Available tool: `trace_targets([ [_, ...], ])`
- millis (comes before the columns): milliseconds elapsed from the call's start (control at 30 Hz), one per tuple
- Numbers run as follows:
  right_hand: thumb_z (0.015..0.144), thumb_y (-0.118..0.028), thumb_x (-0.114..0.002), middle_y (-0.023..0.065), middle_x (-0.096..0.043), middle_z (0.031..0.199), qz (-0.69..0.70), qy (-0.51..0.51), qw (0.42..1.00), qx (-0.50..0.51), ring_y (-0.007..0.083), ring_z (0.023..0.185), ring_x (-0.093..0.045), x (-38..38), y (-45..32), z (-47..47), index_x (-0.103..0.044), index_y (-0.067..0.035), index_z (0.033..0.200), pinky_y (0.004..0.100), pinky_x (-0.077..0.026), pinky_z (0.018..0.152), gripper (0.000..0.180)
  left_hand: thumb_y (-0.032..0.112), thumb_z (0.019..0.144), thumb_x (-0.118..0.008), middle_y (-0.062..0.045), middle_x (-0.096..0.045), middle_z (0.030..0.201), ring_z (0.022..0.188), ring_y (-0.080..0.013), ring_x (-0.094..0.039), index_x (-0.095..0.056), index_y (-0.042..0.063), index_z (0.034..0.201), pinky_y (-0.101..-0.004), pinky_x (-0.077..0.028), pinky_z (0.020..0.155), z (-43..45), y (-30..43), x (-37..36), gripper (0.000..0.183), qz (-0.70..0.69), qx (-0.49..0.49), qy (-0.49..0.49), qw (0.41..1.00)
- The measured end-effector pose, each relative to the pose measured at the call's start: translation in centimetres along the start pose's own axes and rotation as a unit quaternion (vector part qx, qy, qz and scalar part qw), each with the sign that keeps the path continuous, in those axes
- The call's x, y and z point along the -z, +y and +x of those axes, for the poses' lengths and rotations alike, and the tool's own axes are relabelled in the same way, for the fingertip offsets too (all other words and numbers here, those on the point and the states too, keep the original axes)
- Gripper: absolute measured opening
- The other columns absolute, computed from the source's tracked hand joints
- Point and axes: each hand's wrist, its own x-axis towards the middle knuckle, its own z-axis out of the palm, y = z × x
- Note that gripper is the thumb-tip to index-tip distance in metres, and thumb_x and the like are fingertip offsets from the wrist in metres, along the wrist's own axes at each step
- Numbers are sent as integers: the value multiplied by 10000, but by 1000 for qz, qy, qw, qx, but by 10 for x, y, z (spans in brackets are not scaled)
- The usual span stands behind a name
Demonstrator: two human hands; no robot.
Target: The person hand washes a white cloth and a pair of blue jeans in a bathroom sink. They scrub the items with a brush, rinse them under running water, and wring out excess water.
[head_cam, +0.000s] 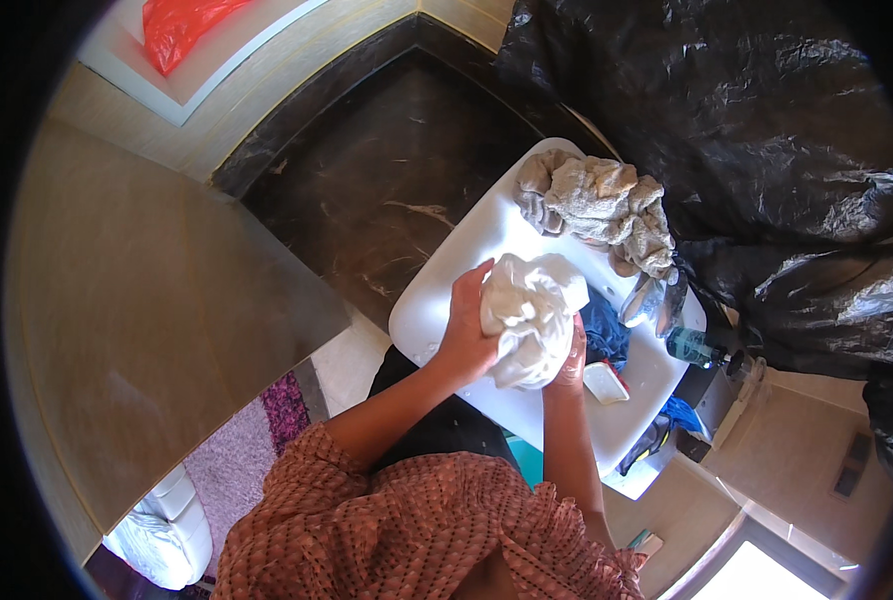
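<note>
A bunched white cloth is held between my two hands above a white sink. My left hand grips its left side, fingers curled at the upper edge. On the lower right side my right hand, which looks wet, holds the cloth, its fingers partly hidden behind it. Dark blue fabric lies in the sink just right of the cloth. Beside that fabric is a small white object with a red edge, perhaps a brush or soap dish. Crumpled grey-beige cloth is heaped along the sink's far rim.
A teal bottle with a dark top lies at the sink's right edge, near a clear plastic item. Black plastic sheeting hangs at the upper right. A dark marble-like surface adjoins the sink, and a tan panel stands left.
</note>
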Motion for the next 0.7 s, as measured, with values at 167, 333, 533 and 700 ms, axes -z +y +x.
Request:
trace_targets([
  [167,811,44,-652,142,-557,1348,-218,65,973,47,246,1233,-559,-11,-2,3,-442,-5,1389,377,-459,1031,617,128,915,-586,-146,-424,1456,1324,-250,-450,-181,108,1566,-366,-361,1114,19,15,27,767,-196,217,-36,956],
  [333,787,101,-579,156,-577,1273,-329,-41,933,141,219,1211,-545,-71,1,15,-416,29,1400,357,-404,1060,638,276,959,-486,-128,-456,1459,1337,-235,-446,-329,45,1508,-372,-324,1128,21,21,51,616,-310,171,-3,935],
  [533,786,45,-555,86,-561,1229,-365,-85,913,161,202,1135,-537,-73,2,45,-545,21,1309,322,-385,1021,524,458,989,-519,-171,-323,1410,1300,-279,-417,-441,7,1404,-387,-352,1092,50,51,46,617,-51,-31,15,998],
  [700,861,-104,-582,186,-405,1361,-384,-58,917,94,333,1251,-429,-64,35,89,-490,15,1351,416,-319,1094,513,498,1012,-437,-193,-365,1412,1267,-330,-455,-502,52,1377,-418,-370,1079,92,25,56,580,136,-94,51,985],
])
